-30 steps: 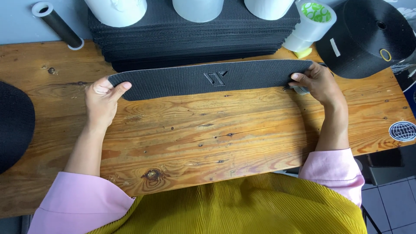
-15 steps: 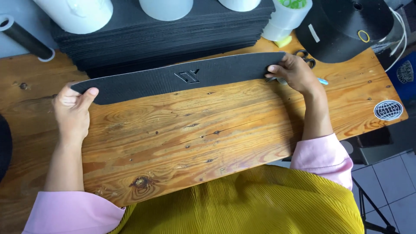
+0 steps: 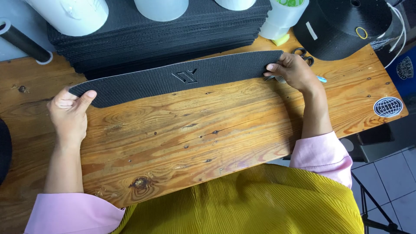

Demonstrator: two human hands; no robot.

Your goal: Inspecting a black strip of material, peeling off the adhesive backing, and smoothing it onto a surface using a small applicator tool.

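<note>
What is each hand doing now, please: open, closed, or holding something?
Left hand: closed, pinching the left end of the long black textured strip.
Right hand: closed, gripping the right end of the same strip.

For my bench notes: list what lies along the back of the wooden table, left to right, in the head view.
Black tube → stack of black sheets → clear tape roll → black scissors → big black thread cone → round globe sticker.
</note>
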